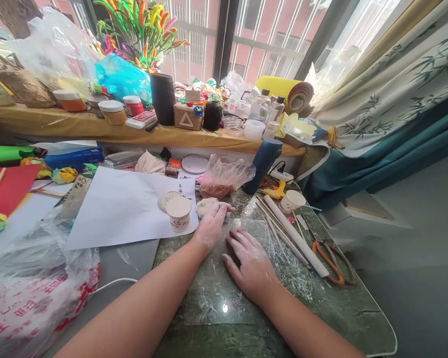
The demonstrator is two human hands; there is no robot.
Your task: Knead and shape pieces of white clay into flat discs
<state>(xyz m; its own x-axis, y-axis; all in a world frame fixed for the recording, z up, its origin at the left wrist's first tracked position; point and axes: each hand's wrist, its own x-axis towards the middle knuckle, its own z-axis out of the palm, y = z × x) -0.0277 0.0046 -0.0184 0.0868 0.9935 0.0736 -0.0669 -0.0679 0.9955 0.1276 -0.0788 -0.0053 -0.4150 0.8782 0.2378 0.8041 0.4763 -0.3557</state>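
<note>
My left hand (pixel 212 224), dusted with white, is turned on its side with its fingers stretched out to the right. Just behind it lies a pale lump of clay (pixel 206 204); whether the hand touches it I cannot tell. My right hand (pixel 252 263) lies palm down on a clear plastic sheet (pixel 205 298) smeared with white, its fingers extended. Anything under the palm is hidden. A small white bit (pixel 237 223) is near its fingertips. Left of my hands, a paper cup (pixel 179 219) and a round lid (pixel 169 200) rest on white paper (pixel 127 209).
To the right lie a pale roller (pixel 296 236), thin sticks, scissors (pixel 330 263), another paper cup (pixel 292 201) and a yellow glue gun (pixel 275 190). Behind stand a dark blue bottle (pixel 262 166) and a bag of brown material (pixel 220 186). A plastic bag (pixel 33 293) covers the left front.
</note>
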